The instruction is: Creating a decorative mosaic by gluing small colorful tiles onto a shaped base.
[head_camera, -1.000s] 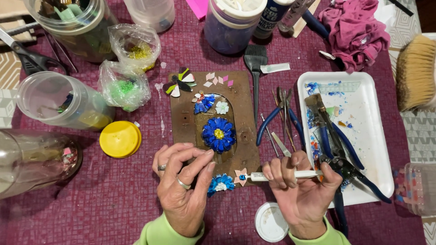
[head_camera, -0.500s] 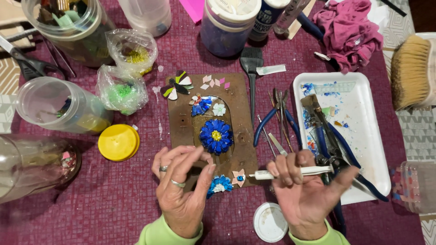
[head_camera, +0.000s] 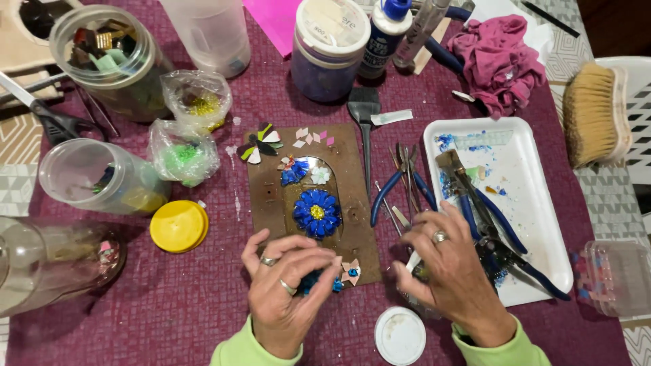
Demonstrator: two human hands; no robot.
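Brown board (head_camera: 268,203), flat on the maroon cloth (head_camera: 169,298), bears 1 large blue glass flower (head_camera: 317,213) at its centre. Left hand (head_camera: 288,291), 2 rings, fingers pinched together on a small blue flower piece (head_camera: 337,285) at the board's lower edge. Right hand (head_camera: 451,274), 1 ring, curled over a thin white tool (head_camera: 411,261) beside the white tray (head_camera: 536,176); grip cannot be told.

The left hand (head_camera: 288,295) covers most of a small blue flower (head_camera: 319,281) at the board's (head_camera: 271,203) lower edge. The right hand (head_camera: 451,274) hides whatever it grips (only a white tip shows). A jar (head_camera: 47,261) is cut off at the left edge.
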